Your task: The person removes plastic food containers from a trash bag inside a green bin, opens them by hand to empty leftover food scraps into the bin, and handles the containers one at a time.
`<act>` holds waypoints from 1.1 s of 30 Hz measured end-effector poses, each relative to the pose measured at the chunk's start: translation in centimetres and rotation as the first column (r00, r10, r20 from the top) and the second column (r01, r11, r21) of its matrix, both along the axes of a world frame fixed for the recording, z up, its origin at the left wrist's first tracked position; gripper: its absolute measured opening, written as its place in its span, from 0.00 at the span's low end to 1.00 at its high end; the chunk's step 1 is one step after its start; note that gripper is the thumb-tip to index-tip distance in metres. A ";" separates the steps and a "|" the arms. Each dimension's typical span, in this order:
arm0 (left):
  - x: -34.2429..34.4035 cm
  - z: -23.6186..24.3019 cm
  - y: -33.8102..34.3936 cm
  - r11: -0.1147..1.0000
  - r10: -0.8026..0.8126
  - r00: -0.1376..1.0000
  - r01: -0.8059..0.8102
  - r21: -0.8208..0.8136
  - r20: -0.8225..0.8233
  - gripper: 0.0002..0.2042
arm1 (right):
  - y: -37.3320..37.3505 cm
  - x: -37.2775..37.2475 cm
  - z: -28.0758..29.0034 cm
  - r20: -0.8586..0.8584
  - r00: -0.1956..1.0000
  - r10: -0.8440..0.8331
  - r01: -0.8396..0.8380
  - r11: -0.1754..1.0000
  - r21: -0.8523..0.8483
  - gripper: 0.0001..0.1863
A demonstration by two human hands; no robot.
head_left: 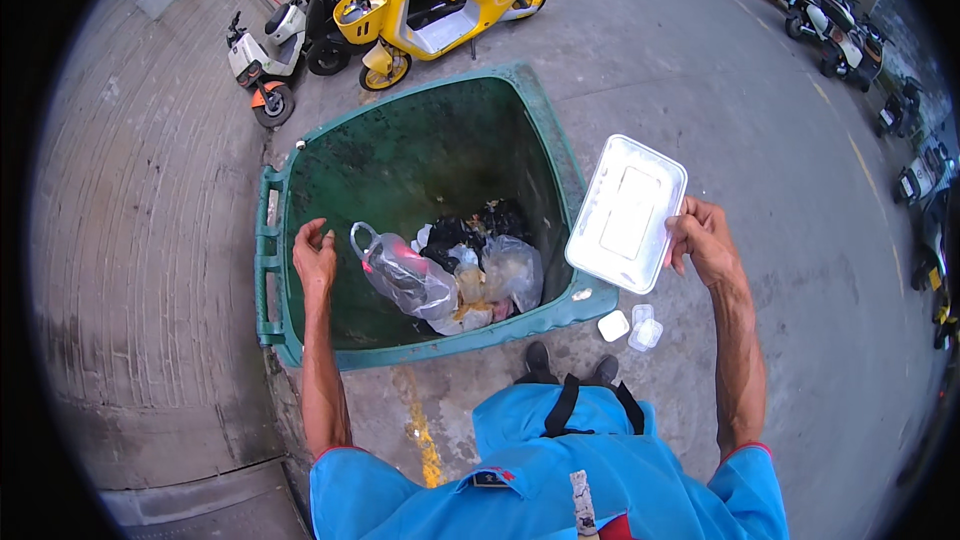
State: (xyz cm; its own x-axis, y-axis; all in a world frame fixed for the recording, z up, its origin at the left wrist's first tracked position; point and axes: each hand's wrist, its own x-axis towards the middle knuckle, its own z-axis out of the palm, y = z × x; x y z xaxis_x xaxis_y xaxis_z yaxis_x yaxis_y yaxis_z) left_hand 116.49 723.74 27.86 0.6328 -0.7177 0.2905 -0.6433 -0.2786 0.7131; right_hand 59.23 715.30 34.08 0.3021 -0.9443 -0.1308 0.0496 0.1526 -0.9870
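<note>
My right hand (702, 240) pinches the long side of a rectangular, translucent plastic takeaway container (622, 212), held up beside the right rim of a green waste bin (562, 155). Over the bin's left side hovers my left hand (315, 258), its fingers loosely bent and apart, with nothing in them. Inside the bin lie a clear plastic bag (405, 280) with a looped handle, another clear bag (512, 275) and a black bag (452, 240), among mixed rubbish. Several small clear plastic containers (643, 325) and a white square one (613, 326) rest on the ground near my feet.
A yellow scooter (450, 15) stands beyond the bin, with a white scooter (270, 58) to its left. More scooters (835, 35) line the far right. A brick-patterned surface (140, 210) runs along the left. My shoes (538, 358) are just below the bin's near edge.
</note>
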 end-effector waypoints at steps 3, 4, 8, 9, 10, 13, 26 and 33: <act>-4.9 3.5 0.8 0.979 -0.203 0.879 0.171 -0.113 -0.432 0.13 | -0.1 1.5 0.9 0.034 0.999 0.032 -0.031 0.999 -0.041 0.08; -7.9 5.5 0.6 0.953 -0.297 0.749 0.276 -0.128 -0.592 0.12 | -0.4 2.2 1.1 0.028 0.998 0.050 -0.049 0.998 -0.038 0.08; -15.0 7.5 0.7 0.795 -0.489 0.381 0.566 -0.221 -0.785 0.17 | -1.6 7.1 2.4 0.047 0.984 0.171 -0.169 0.984 -0.049 0.08; -16.0 7.3 0.7 0.761 -0.502 0.273 0.590 -0.269 -0.821 0.19 | -1.7 8.7 2.9 0.051 0.976 0.210 -0.208 0.977 -0.041 0.08; -17.0 7.4 0.6 0.723 -0.508 0.173 0.619 -0.308 -0.844 0.21 | -1.8 10.2 3.5 0.055 0.967 0.247 -0.245 0.969 -0.034 0.08; -18.4 5.2 1.4 0.747 -0.508 0.066 0.530 -0.401 -0.859 0.25 | -1.8 14.5 4.8 0.081 0.916 0.393 -0.391 0.919 -0.044 0.08; -18.5 5.7 2.5 0.762 -0.554 -0.514 0.004 -0.648 -0.654 0.36 | -4.1 22.0 2.3 -0.020 0.778 0.628 -0.623 0.775 0.107 0.09; -18.4 3.6 2.1 0.768 -0.591 -0.486 -0.097 -0.633 -0.643 0.35 | -4.3 23.0 0.4 -0.251 0.790 0.559 -0.575 0.818 0.012 0.14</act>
